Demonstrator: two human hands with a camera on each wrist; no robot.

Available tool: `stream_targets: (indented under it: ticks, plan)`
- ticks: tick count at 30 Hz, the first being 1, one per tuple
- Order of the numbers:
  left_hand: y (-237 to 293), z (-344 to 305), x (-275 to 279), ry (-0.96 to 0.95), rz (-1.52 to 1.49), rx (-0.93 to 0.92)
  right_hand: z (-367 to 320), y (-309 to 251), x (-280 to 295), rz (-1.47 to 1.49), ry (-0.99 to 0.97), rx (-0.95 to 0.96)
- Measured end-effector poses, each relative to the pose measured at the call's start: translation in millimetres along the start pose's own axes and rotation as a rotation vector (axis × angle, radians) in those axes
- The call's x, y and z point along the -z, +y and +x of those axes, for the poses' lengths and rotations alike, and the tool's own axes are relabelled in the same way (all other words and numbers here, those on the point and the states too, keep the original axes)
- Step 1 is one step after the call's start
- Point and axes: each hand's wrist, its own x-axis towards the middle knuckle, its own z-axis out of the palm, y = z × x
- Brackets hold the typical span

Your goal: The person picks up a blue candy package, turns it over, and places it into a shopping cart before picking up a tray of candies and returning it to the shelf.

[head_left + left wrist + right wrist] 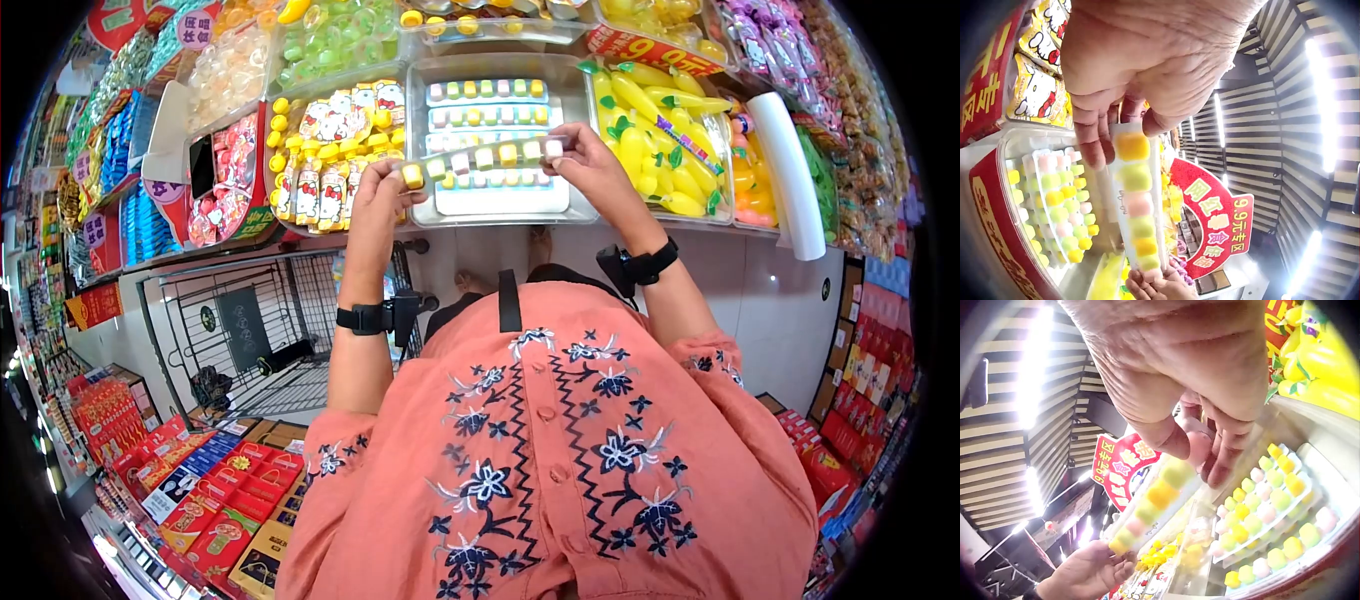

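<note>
A long strip of pastel candy cubes (484, 158), in yellow, green and pink, is held up above a clear bin (590, 205). The left hand (375, 205) pinches its left end beside a yellow cube; the left wrist view shows that hand (1154, 62) with thumb and fingers at the end of the strip (1138, 203). At the other end the right hand (605, 180) pinches by a pink cube, and in the right wrist view this hand (1179, 369) partly covers that cube. Similar strips (487, 116) lie in rows inside the bin, under the raised one.
Hello Kitty packets (325, 190) fill the bin on the left; yellow fruit-shaped packs (650, 150) are in the bin on the right. A white roll (790, 175) stands farther right. Below the shelf at left is a wire cart (290, 310). Red boxes (235, 480) are at lower left.
</note>
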Motion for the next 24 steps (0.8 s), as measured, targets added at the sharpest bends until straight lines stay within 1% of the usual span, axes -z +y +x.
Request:
stream_targets:
  ticks: [1,3,4,5,8,9,12,14,15,18,21,24]
  plan:
    - [-0.7,2.7,-4.5,0.022,0.045,0.036,0.0,0.4,1.1,-0.034,0.003,-0.090]
    - [-4.9,6.5,-8.9,0.033,0.265,0.089,-1.5,1.3,2.6,-0.102,0.009,-0.271]
    - [-7.0,8.8,-10.3,0.038,0.375,0.115,-2.8,2.8,3.3,-0.133,0.008,-0.293]
    - [-9.6,11.9,-11.3,-0.004,0.486,0.103,-3.8,5.1,4.2,-0.164,0.005,-0.314]
    - [-21.7,22.1,-13.9,-0.003,0.651,0.100,-6.2,7.8,4.3,-0.219,0.006,-0.363]
    - [-23.2,24.1,-16.2,0.011,0.738,0.062,-6.8,8.4,4.5,-0.231,0.008,-0.377]
    - [-36.1,33.1,-12.4,-0.037,0.883,0.071,-7.3,15.1,6.1,-0.257,-0.018,-0.453]
    - [-56.9,44.9,-3.4,-0.067,1.056,0.024,-4.4,25.3,8.0,-0.329,-0.038,-0.467]
    - [-54.5,44.7,-6.4,-0.082,1.141,0.000,-2.8,27.9,8.7,-0.365,-0.048,-0.474]
    - [-46.8,44.4,-20.5,-0.103,1.390,0.037,2.1,31.8,6.7,-0.473,-0.080,-0.526]
    - [-50.9,51.0,-27.1,-0.170,1.489,0.081,6.0,36.7,4.0,-0.579,-0.104,-0.531]
    - [-52.4,52.2,-33.3,-0.245,1.586,0.081,9.9,47.6,4.6,-0.694,-0.105,-0.445]
